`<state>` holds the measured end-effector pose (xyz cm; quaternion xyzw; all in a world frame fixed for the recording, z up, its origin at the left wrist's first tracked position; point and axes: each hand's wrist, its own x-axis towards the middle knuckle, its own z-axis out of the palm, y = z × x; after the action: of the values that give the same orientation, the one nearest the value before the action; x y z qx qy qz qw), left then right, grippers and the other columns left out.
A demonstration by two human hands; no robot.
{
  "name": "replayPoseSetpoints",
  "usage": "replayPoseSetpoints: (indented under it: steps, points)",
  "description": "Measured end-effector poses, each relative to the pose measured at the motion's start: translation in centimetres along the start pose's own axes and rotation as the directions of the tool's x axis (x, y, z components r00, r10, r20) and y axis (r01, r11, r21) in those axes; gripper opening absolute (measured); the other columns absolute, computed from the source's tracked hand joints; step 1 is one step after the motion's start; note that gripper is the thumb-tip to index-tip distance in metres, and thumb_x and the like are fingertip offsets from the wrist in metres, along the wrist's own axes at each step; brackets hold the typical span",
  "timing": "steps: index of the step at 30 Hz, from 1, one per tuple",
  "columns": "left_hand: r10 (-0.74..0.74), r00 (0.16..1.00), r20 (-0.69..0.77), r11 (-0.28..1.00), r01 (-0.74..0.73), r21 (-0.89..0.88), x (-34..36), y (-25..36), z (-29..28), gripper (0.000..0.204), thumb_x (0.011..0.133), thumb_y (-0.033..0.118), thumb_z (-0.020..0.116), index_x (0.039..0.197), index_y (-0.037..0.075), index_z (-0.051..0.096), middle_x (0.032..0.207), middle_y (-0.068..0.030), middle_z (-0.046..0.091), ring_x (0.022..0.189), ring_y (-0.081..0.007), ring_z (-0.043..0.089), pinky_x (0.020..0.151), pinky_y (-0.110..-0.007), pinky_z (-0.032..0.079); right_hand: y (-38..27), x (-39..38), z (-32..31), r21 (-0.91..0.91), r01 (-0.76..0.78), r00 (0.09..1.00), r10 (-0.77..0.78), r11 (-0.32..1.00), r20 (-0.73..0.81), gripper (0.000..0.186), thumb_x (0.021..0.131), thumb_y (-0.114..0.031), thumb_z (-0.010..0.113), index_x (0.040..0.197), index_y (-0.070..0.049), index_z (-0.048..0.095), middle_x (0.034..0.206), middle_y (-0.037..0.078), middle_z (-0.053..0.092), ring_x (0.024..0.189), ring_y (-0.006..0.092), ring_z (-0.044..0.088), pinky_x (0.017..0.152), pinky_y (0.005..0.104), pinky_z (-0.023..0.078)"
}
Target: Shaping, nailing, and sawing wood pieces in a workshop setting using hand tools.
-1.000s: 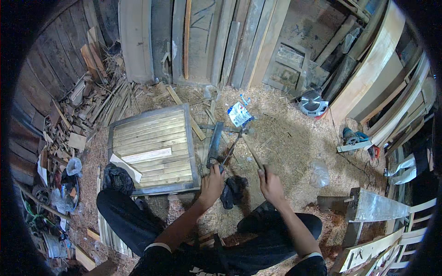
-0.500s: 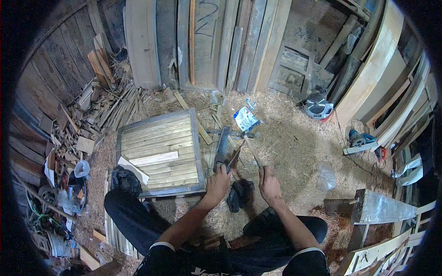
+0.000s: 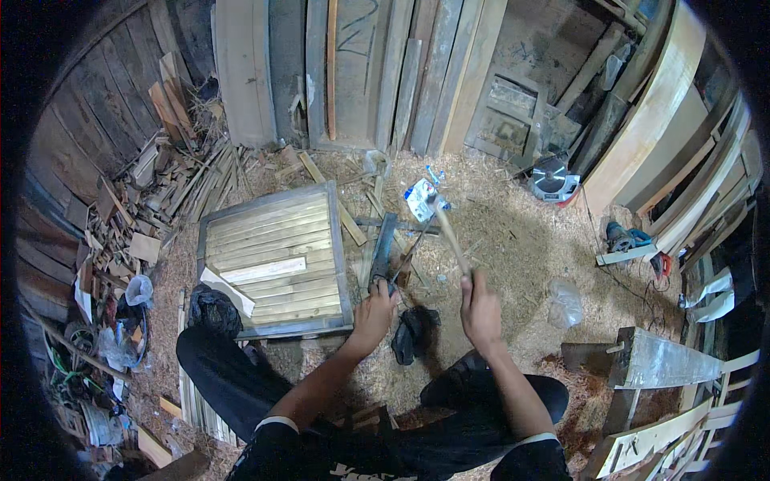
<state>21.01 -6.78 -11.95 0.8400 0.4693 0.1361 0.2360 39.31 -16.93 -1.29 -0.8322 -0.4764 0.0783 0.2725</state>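
Observation:
My right hand (image 3: pixel 481 319) is wrapped round the pale wooden handle of a hammer (image 3: pixel 451 236), which slants up and away. The hammer's head overlaps a blue-and-white packet (image 3: pixel 420 200) in the picture. My left hand (image 3: pixel 374 317) is closed on a long, thin, dark blade-like tool (image 3: pixel 412 250); its exact kind is hard to make out. The tool points away and to the right. Just beyond my left fingers lies a narrow grey-blue board (image 3: pixel 383 247). A crumpled black plastic bag (image 3: pixel 415 333) rests on the floor between my wrists.
A framed slatted wooden panel (image 3: pixel 277 264) lies to the left, with a loose pale strip on it. Wood scraps (image 3: pixel 184 172) are heaped farther left. A circular saw (image 3: pixel 553 183) and another power tool (image 3: pixel 626 238) stand on the right. Boards (image 3: pixel 401 80) lean against the far wall.
My right hand has turned and raised the hammer, so its head is farther from the thin tool. My left hand keeps its hold in nearly the same place.

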Motion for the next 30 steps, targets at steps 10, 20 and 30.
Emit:
replayPoseSetpoints:
  steps: [10,20,30]
  points:
    - [0.147,0.983,-0.107,0.987,-0.138,0.087,0.3,-0.2,1.4,0.033,0.098,0.031,0.053,0.11,0.001,0.045,0.094,-0.023,0.061,0.069,-0.0393,0.067,0.057,-0.049,0.054,0.2,-0.4,0.3,-0.041,-0.024,0.996,0.027,0.999,0.084,0.022,0.103,-0.028,0.045,0.107,-0.006,0.044,0.066,0.029,0.059,0.061,0.052,0.058,0.051,0.0601,0.044]
    - [0.104,0.995,-0.005,0.994,-0.104,0.042,0.1,1.6,0.8,0.033,0.098,0.03,0.053,0.112,0.001,0.045,0.095,-0.0244,0.061,0.071,-0.0426,0.066,0.06,-0.051,0.053,1.5,-1.0,1.6,-0.027,0.005,0.998,-0.003,1.0,0.063,0.023,0.103,-0.027,0.045,0.106,-0.005,0.043,0.065,0.029,0.058,0.061,0.0515,0.058,0.05,0.0585,0.043]
    - [0.075,0.997,-0.01,0.996,-0.074,0.039,0.4,1.4,-0.2,0.033,0.099,0.032,0.051,0.109,0.001,0.045,0.092,-0.0243,0.062,0.072,-0.0438,0.066,0.061,-0.053,0.052,1.2,-0.9,1.9,-0.014,-0.109,0.986,0.11,0.994,0.128,0.028,0.104,-0.034,0.04,0.106,-0.007,0.044,0.073,0.031,0.062,0.069,0.0541,0.059,0.06,0.0624,0.045]
